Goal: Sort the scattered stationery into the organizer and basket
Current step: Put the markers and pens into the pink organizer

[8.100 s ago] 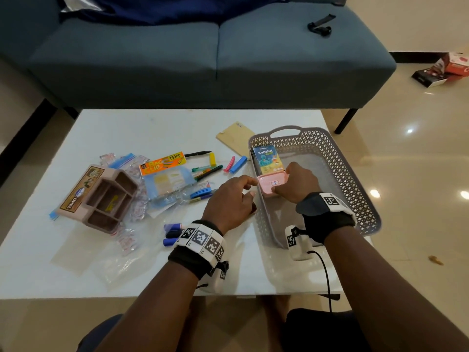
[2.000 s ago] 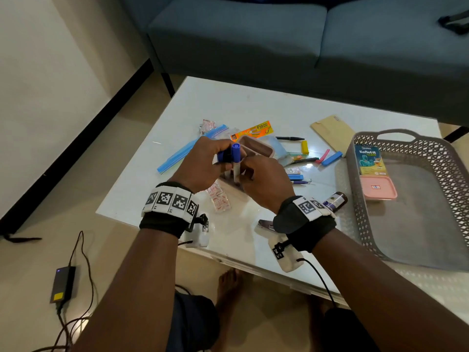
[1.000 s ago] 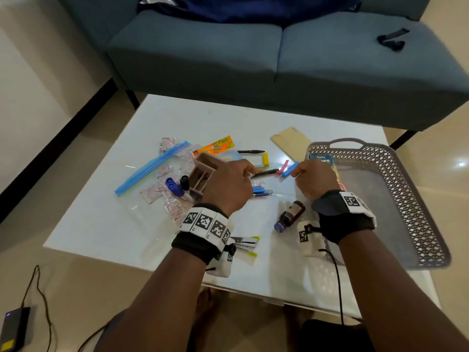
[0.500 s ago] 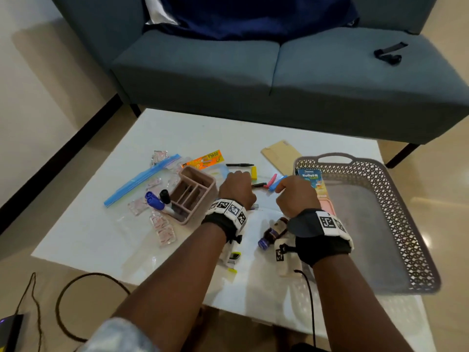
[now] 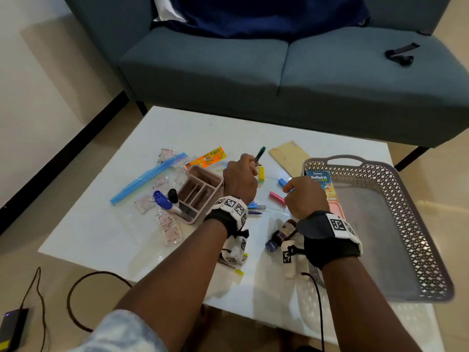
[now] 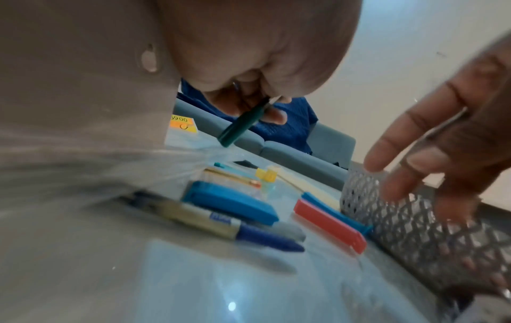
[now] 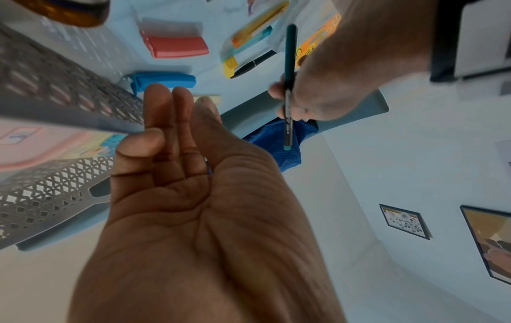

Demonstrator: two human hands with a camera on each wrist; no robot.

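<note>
Our left hand (image 5: 239, 180) pinches the green pen (image 5: 259, 154), its far end tilted up, just right of the organizer (image 5: 199, 190), while our right hand (image 5: 305, 196) hovers loose-fingered near the basket (image 5: 416, 224).

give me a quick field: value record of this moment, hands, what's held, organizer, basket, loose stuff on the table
left hand: grips a green pen, lifted off the table
right hand: holds nothing, fingers straight, beside the basket's near corner
organizer: pink, on the table; blue and black markers at its left end
basket: grey, on the right; holds a Koflet-H box and a pink case
loose items: yellow highlighter, blue clip, pink clip, brown bottle, envelope, zip bag
</note>
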